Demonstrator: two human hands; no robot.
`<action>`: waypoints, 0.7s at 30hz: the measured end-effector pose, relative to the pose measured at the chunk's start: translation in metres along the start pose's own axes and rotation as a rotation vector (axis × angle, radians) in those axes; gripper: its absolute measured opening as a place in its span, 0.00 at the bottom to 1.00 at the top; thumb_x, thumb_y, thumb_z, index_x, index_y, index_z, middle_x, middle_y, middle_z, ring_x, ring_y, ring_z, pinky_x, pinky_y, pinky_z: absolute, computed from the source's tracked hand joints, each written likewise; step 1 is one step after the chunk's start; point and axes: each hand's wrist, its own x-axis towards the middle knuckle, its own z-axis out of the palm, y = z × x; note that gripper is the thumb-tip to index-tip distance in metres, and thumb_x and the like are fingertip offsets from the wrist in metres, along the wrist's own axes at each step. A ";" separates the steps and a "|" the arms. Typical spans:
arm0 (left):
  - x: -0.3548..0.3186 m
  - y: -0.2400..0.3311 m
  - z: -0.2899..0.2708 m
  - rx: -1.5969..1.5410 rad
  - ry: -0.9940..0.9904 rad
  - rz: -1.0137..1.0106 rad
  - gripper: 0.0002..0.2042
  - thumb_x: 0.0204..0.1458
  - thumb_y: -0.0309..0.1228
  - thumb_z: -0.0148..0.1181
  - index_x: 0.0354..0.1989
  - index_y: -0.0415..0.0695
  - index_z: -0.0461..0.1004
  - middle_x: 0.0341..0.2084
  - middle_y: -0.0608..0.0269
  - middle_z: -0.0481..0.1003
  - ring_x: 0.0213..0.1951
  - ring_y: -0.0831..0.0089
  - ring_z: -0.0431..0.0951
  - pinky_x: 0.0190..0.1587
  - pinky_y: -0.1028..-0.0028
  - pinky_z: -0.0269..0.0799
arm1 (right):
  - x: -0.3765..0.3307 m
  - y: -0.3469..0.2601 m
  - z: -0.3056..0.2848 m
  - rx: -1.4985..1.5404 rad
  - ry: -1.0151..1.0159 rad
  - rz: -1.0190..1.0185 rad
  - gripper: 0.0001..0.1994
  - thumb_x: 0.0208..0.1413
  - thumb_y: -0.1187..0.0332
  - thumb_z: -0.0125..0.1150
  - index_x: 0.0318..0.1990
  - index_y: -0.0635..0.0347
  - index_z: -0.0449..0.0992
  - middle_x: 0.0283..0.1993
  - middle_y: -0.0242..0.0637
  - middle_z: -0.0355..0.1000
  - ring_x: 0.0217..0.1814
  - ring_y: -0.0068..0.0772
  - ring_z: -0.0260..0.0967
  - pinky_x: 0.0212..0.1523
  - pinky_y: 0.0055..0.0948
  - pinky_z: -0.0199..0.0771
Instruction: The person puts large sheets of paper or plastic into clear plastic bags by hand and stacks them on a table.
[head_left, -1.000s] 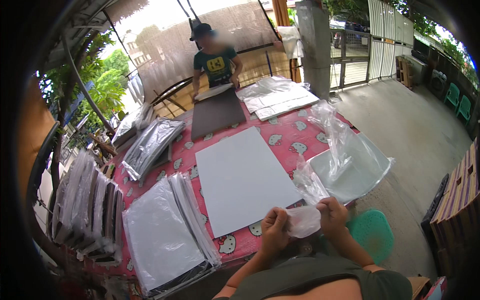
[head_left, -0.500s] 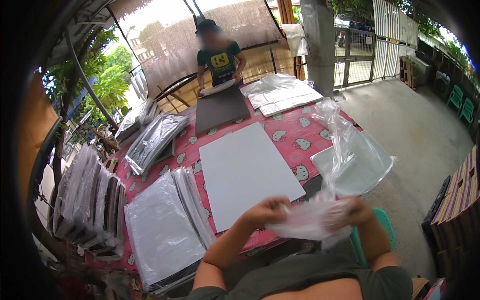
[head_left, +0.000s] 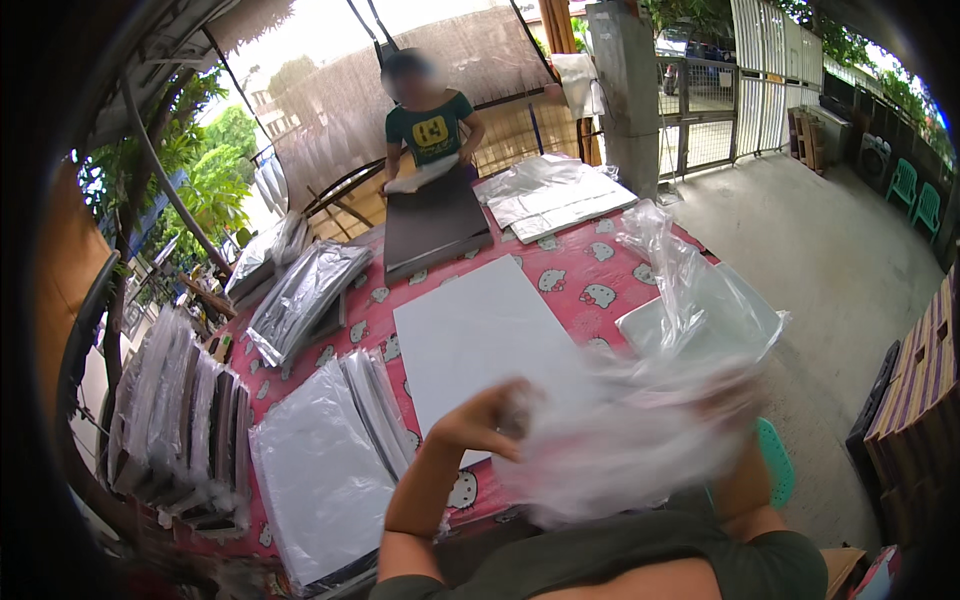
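now shaking open clear thin plastic bag [head_left: 630, 440], a second ago bunched small between hands; bag spreading wide and blurred above near desk [head_left: 600, 275] edge. left hand [head_left: 490, 420] pinching bag's left edge, right hand [head_left: 735, 400] gripping right edge behind film, hands now wide apart. counting: one flat white rectangular board [head_left: 480, 340], one bag in hands, one more loose bag [head_left: 700, 300] at right.

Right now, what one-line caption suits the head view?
Both hands, left hand and right hand, spread a clear plastic bag above a white board on a pink table.
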 end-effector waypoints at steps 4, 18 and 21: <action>-0.042 0.000 0.009 -0.486 0.447 0.390 0.06 0.43 0.26 0.58 0.31 0.39 0.73 0.25 0.59 0.74 0.24 0.71 0.74 0.27 0.76 0.71 | 0.003 -0.007 -0.003 -0.445 -0.177 0.212 0.27 0.40 0.69 0.63 0.50 0.62 0.62 0.39 0.33 0.67 0.39 0.25 0.62 0.42 0.27 0.63; -0.093 -0.018 0.006 -0.072 0.223 -0.246 0.15 0.33 0.32 0.65 0.30 0.38 0.71 0.21 0.65 0.69 0.23 0.73 0.69 0.31 0.72 0.68 | 0.043 0.004 -0.001 -0.246 -0.148 0.113 0.16 0.44 0.63 0.57 0.38 0.64 0.67 0.31 0.34 0.68 0.34 0.26 0.63 0.35 0.27 0.63; -0.106 -0.007 0.008 -0.586 0.588 0.484 0.13 0.35 0.31 0.63 0.29 0.38 0.71 0.22 0.63 0.70 0.25 0.72 0.70 0.31 0.72 0.68 | 0.063 0.008 0.018 -0.872 -0.808 0.179 0.14 0.46 0.60 0.54 0.27 0.65 0.73 0.24 0.35 0.69 0.29 0.28 0.65 0.30 0.28 0.65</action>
